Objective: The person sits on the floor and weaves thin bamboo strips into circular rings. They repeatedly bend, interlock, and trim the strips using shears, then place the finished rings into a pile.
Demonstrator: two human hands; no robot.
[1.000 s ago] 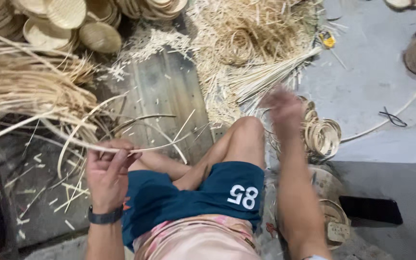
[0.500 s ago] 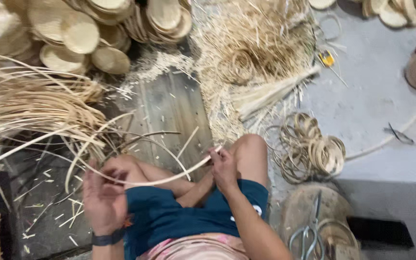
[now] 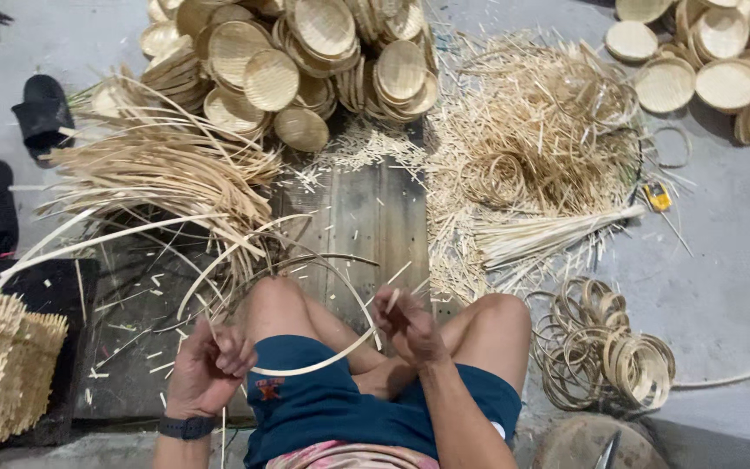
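Since half a second ago, both hands have drawn apart along the strip and the view has tipped forward. Head view: my left hand point(image 3: 206, 365) pinches one end of a thin bamboo strip point(image 3: 323, 365) by my left thigh; my right hand point(image 3: 405, 326) pinches the other end, so the strip bows across my lap above the wooden board point(image 3: 366, 217). I judge the step to be bending it into a hoop; next, the ends must overlap, as in the finished rings point(image 3: 609, 347) on the floor.

Woven trays point(image 3: 305, 61) stacked at the far end, strip bundle point(image 3: 158, 165) to the left, rings point(image 3: 609, 347) near right, wooden board point(image 3: 366, 217) in the middle.
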